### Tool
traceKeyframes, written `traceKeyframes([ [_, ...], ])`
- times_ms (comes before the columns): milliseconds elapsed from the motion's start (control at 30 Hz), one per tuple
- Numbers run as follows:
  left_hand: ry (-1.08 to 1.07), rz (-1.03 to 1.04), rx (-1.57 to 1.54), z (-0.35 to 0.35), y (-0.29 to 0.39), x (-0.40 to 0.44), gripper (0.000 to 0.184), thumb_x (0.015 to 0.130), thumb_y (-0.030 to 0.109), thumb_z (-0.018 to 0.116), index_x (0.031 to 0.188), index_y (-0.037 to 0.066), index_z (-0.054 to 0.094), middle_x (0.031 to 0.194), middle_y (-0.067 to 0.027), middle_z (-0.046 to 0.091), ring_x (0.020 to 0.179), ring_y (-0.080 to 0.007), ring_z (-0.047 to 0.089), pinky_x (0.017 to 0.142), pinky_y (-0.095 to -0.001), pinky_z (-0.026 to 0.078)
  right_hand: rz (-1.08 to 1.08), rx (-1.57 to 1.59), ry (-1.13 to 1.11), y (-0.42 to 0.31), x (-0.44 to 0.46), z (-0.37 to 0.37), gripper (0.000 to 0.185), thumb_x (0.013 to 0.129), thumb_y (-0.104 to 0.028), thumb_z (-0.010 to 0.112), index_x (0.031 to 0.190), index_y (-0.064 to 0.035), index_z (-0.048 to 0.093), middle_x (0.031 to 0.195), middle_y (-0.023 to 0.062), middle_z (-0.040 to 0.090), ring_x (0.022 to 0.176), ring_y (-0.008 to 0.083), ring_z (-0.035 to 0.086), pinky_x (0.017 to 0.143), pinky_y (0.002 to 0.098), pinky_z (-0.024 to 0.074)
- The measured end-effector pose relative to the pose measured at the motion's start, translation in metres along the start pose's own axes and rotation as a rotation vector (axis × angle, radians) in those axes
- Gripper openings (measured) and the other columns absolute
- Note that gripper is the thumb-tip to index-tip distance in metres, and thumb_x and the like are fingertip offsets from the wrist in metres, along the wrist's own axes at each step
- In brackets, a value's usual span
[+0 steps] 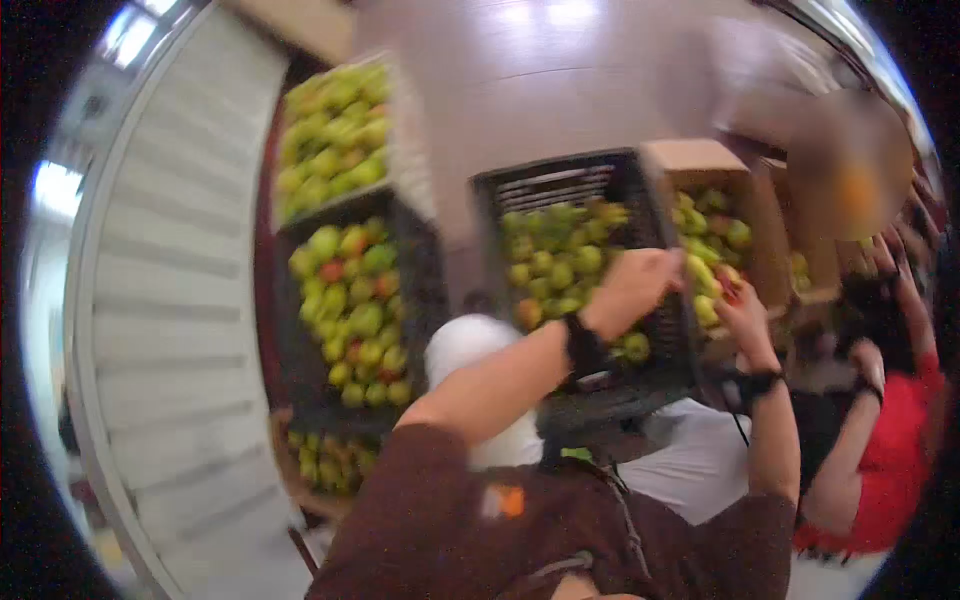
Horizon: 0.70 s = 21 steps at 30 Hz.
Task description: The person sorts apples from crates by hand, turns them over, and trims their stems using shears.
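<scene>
A black plastic crate [560,170] stands in front of me, partly filled with yellow-green apples [555,265]. My left hand [632,288] is over the crate's right side, its fingers curled and blurred; whatever may be inside them is hidden. Over the near end of a cardboard box [765,220], my right hand [745,318] grips a reddish apple [732,285]. More green apples [715,225] lie in that box. Both wrists wear dark bands.
At left stand another black crate [425,270] and a pale crate [405,130], both full of apples. A box of fruit [330,462] sits nearer me. A ribbed white panel [190,300] borders the left. To the right, a person in red [890,470] sits close by.
</scene>
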<state>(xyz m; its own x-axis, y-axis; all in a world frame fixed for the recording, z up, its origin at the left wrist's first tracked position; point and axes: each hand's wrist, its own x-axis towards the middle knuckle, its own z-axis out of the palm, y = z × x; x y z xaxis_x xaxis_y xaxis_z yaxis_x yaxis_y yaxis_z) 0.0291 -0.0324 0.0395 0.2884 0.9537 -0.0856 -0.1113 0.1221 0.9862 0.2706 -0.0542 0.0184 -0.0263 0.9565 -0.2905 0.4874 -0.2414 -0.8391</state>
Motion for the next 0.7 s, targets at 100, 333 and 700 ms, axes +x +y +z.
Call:
traceKeyframes([
  [100, 0.077, 0.082, -0.028, -0.003, 0.001, -0.003, 0.036, 0.087, 0.027, 0.049, 0.065, -0.001, 0.056, 0.057, -0.0122, 0.054, 0.054, -0.0173, 0.052, 0.054, -0.0353, 0.041, 0.069, -0.028, -0.003, -0.046, -0.052, 0.017, 0.042, 0.075, -0.006, 0.06, 0.114, -0.0018, 0.047, 0.103, 0.006, 0.057, 0.089, 0.012, 0.054, 0.072, 0.0244, 0.046],
  [333, 0.146, 0.073, -0.073, -0.024, 0.004, -0.013, 0.016, 0.085, 0.017, 0.054, 0.079, 0.002, 0.052, 0.069, -0.0056, 0.06, 0.061, -0.0112, 0.055, 0.055, -0.0263, 0.044, 0.071, 0.093, -0.042, -0.049, -0.076, 0.057, 0.031, 0.075, -0.012, 0.062, 0.103, -0.0015, 0.054, 0.078, -0.0031, 0.052, 0.068, 0.0073, 0.047, 0.061, 0.0225, 0.0391],
  [700, 0.454, 0.385, -0.048, -0.179, 0.069, -0.055, 0.023, 0.084, 0.021, 0.049, 0.085, -0.001, 0.056, 0.074, -0.0121, 0.06, 0.068, -0.0194, 0.059, 0.058, -0.0313, 0.05, -0.237, -0.189, 0.094, -0.048, -0.04, 0.09, 0.03, 0.073, -0.017, 0.066, 0.094, -0.0025, 0.051, 0.07, -0.0005, 0.048, 0.063, 0.0113, 0.045, 0.06, 0.0254, 0.0393],
])
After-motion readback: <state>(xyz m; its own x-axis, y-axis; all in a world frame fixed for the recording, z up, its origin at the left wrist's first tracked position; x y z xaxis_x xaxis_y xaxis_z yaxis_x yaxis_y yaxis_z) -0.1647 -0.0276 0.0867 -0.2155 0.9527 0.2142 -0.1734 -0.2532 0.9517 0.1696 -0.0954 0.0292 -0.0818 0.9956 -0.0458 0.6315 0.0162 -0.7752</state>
